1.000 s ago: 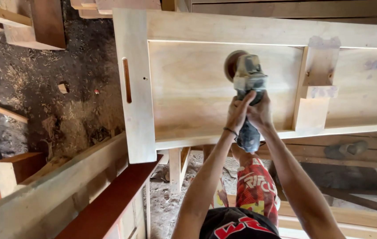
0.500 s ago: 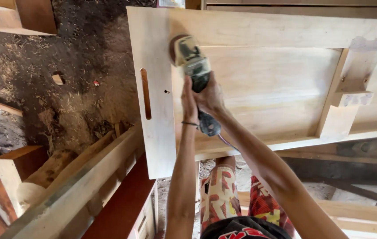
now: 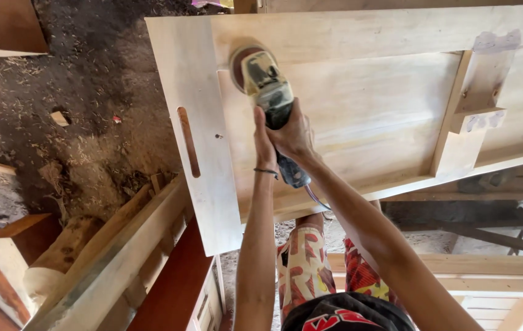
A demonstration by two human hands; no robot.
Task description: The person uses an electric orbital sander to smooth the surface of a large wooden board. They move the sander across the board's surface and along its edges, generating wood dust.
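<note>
Your left hand (image 3: 264, 142) and right hand (image 3: 295, 136) clenched the sander (image 3: 266, 92), its disc on the door (image 3: 359, 110) panel's corner just beyond your grip; sanding looked unfinished.

The scene is lit by soft, even daylight. The pale wooden door panel (image 3: 365, 116) is rendered bright, without glare. The dirt floor (image 3: 77, 122) is left dim, and deep shadow is seen beneath the panel. Straight edges are bent by wide-angle distortion. Focus is held sharp throughout.
</note>
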